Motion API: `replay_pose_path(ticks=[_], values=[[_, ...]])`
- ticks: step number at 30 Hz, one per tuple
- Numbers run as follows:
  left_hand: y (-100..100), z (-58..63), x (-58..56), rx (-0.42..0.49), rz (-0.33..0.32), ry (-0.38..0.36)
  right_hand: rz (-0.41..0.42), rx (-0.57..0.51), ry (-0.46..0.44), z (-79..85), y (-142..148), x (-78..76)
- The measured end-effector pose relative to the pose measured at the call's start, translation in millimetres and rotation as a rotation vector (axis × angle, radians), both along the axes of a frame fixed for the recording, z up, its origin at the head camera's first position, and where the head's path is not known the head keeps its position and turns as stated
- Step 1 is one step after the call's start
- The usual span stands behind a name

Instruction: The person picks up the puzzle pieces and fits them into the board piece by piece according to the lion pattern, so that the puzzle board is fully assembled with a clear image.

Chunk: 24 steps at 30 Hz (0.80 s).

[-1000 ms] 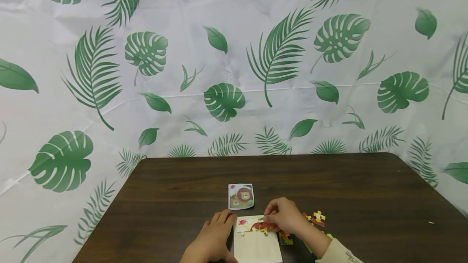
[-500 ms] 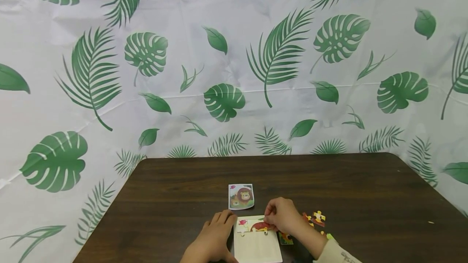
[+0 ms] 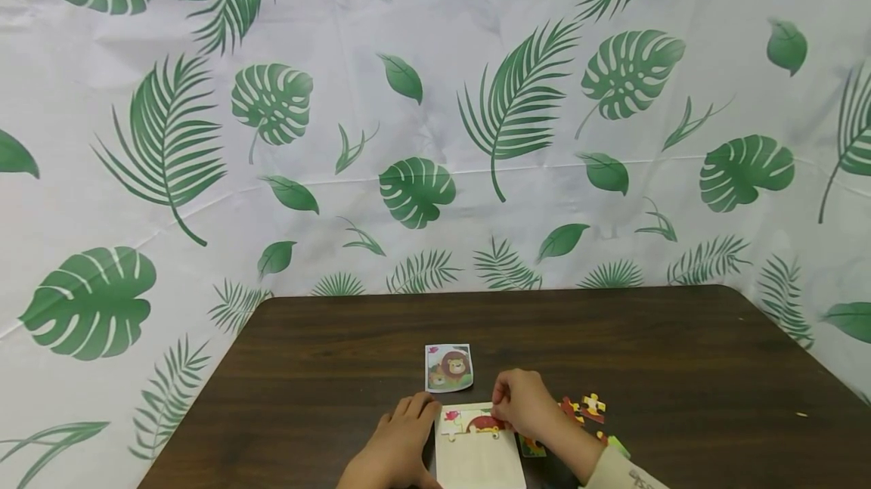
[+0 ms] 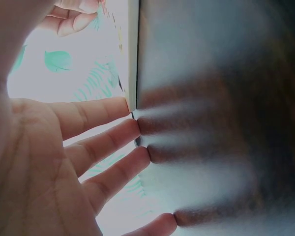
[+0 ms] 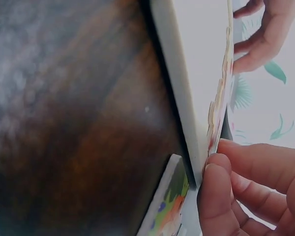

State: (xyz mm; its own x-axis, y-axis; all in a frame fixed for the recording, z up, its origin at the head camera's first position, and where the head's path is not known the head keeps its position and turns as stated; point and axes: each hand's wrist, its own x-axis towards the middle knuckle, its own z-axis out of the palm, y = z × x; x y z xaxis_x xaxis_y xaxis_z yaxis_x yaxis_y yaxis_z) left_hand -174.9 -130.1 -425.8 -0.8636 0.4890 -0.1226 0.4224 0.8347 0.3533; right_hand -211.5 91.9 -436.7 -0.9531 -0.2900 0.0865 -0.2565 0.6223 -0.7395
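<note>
A pale wooden puzzle board [image 3: 479,465] lies near the table's front, with joined jigsaw pieces [image 3: 481,424] along its far edge showing a pink bird and a brown mane. At the far right corner, the right hand [image 3: 529,404] pinches a jigsaw piece between thumb and fingers, which mostly hide it. In the right wrist view the thumb and fingertips [image 5: 217,160] sit right at the board's corner. The left hand [image 3: 398,440] rests along the board's left side, its fingers [image 4: 110,140] extended, tips on the table and one against the board's edge.
A picture card [image 3: 449,368] with two lions lies beyond the board. Several loose jigsaw pieces [image 3: 593,404] are scattered right of the right hand, and another jigsaw piece [image 3: 533,447] lies close beside the board's right edge. A leaf-print cloth [image 3: 422,96] hangs behind the table.
The joined pieces lie closer together than a second ago. The right forearm has shifted slightly left, while its fingers stay at the same corner. The left hand has not moved.
</note>
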Motion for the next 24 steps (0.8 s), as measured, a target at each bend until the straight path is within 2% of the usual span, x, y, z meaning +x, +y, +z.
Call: replay_pose_path(ticks=[12,24], values=[[0.4,0.2,0.0,0.002,0.003,-0.004,0.024,0.009,-0.024,4.9,0.7,2.6],[1.5,-1.2,-1.0,0.006,0.016,-0.005,0.022,0.053,0.024,5.2,-1.6,2.6]])
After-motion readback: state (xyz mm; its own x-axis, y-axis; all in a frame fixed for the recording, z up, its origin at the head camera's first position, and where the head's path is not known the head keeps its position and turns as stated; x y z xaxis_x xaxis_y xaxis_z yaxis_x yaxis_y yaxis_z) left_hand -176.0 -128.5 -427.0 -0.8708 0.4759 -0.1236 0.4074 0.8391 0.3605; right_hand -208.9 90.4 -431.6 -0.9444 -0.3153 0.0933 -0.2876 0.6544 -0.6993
